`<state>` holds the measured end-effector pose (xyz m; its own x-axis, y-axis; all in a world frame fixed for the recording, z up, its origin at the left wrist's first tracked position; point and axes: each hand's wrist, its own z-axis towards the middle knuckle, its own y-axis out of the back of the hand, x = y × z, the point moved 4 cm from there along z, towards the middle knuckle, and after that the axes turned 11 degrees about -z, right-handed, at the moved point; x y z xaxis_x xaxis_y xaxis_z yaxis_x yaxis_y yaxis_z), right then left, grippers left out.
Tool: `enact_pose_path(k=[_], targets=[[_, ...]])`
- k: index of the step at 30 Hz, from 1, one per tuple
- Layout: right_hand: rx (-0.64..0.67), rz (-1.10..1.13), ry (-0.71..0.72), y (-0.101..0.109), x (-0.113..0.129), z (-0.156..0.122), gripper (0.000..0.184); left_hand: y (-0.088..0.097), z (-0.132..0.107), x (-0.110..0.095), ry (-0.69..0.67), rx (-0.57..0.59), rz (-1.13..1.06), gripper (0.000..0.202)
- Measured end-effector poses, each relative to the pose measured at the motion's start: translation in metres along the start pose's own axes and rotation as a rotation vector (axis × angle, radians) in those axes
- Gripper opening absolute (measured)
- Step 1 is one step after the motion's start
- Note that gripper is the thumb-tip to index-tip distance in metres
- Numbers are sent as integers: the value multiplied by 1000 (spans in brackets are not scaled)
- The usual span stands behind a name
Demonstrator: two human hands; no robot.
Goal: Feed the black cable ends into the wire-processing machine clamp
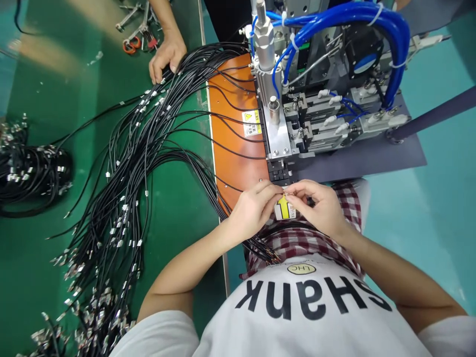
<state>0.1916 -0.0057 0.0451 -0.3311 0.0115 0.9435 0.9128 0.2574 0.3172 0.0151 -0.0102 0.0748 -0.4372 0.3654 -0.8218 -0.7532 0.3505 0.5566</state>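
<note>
1 cable end point(287, 194) between left fingers point(272, 191) and right fingers point(302, 187), in their shared pinch

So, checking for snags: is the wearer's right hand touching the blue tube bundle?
Apart: the head view shows a grey plate between the right hand and blue tube bundle.

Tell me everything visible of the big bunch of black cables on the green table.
The black cables are many, slim and smooth, with coatings that look rubber or plastic and small silvery, metal-looking ends. They lie loosely bunched across the green table, curving and fanning toward the picture's lower left; several single strands cross the orange board to the machine. Another person's hand rests on the bunch's upper part.
</note>
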Motion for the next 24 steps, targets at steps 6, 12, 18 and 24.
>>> enact_pose_path(k=[6,12,18,24], targets=[[117,469,-270,7,-22,7,21,3,7,0,56,-88,-168,11],[180,496,-268,-3,-22,11,21,-2,5,3,75,-153,-186,10],[118,428,-223,-5,-24,6,21,-9,1,14,181,-224,-326,9],[117,385,-219,-3,-24,7,24,-13,-1,19,239,-253,-443,13]])
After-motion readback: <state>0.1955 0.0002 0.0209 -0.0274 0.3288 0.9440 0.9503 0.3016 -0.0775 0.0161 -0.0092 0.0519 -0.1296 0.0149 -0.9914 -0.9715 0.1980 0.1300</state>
